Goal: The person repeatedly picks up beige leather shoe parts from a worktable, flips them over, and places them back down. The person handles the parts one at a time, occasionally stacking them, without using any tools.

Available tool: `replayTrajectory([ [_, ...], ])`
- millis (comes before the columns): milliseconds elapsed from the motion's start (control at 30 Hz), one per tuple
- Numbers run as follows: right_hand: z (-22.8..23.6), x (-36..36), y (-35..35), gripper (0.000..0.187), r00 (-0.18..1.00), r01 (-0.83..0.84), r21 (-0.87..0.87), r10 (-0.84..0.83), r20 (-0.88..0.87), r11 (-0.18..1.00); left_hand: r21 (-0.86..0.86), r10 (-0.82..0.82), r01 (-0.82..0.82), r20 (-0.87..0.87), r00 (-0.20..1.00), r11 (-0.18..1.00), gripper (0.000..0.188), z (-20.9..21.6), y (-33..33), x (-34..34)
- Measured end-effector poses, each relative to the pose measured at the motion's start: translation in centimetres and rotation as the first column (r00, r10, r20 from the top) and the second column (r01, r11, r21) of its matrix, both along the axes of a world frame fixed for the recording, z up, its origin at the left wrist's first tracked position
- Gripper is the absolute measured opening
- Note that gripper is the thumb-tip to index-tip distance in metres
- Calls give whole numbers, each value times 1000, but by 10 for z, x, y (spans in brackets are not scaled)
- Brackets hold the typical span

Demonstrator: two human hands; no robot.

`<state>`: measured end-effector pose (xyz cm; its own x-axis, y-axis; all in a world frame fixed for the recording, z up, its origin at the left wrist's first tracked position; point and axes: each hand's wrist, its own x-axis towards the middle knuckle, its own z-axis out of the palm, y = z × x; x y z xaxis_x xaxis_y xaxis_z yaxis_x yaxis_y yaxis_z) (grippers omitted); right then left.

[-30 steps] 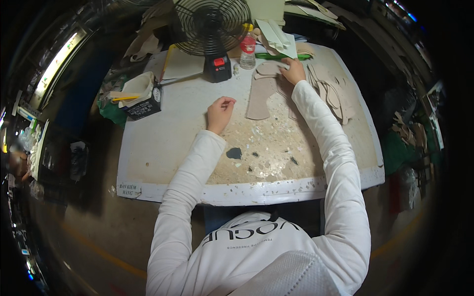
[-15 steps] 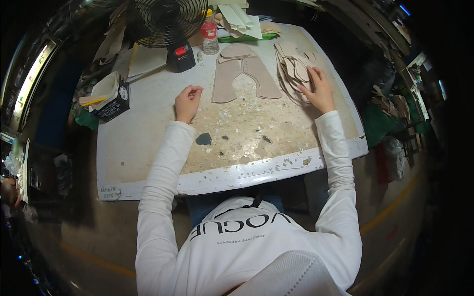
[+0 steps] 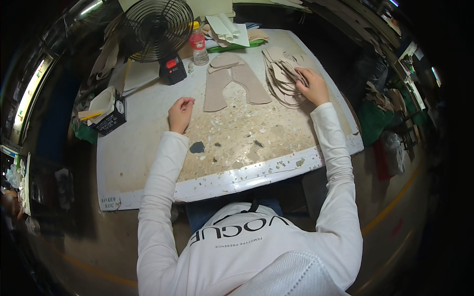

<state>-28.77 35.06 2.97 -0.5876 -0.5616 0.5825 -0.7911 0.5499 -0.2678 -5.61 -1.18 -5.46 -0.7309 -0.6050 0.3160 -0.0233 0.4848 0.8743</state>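
Observation:
On the right side of the table lies a loose pile of curved beige cut pieces (image 3: 280, 74), apparently leather or fabric. My right hand (image 3: 314, 89) is at the pile's right edge, thumb and fingers closed on a piece there; how many layers it grips is hidden. A stack of matching beige shoe-upper pieces (image 3: 219, 91), shaped like an arch with two legs, lies flat in the middle, a smaller curved piece across its top. Left of this stack, my left hand (image 3: 180, 114) rests near the tabletop with fingers curled in, and nothing shows in it.
A black fan (image 3: 158, 32) on a red-and-black base stands at the back left, beside a clear bottle (image 3: 199, 49) with a yellow cap. Behind is a green tray (image 3: 237, 47) with papers. A black box (image 3: 114, 116) sits at the left edge. Scraps dot the worn tabletop (image 3: 232, 148).
The whole view has shifted slightly. My right hand's fingers, earlier spread over the pile, have drawn together at its right edge. My left hand stays curled beside the stack.

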Motion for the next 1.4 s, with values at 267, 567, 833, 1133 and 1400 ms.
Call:
replayTrajectory([
  [267, 31, -38, -3, 33, 953, 292, 54, -295, 68, 955, 10, -32, 33, -62, 998, 999, 11, -6, -3, -2],
  [567, 178, -33, -9, 31, 926, 233, -222, -286, -246, 947, -47, -27, 26, -24, 999, 999, 11, -1, -3, 0],
  [833, 230, 98, -12, 22, 809, -451, -375, 548, 212, 810, 79, -50, 60, -124, 991, 995, 10, -6, -4, -5],
  [1133, 44, 80, -110, 39, 610, -542, -42, 427, 668, 839, 624, -394, 350, -72, 916, 699, 28, 26, 47, 8],
  [1400, -21, 58, -117, 25, 932, -334, -59, 339, 132, 941, 477, -380, 273, 143, 914, 836, 26, 19, 57, 19],
])
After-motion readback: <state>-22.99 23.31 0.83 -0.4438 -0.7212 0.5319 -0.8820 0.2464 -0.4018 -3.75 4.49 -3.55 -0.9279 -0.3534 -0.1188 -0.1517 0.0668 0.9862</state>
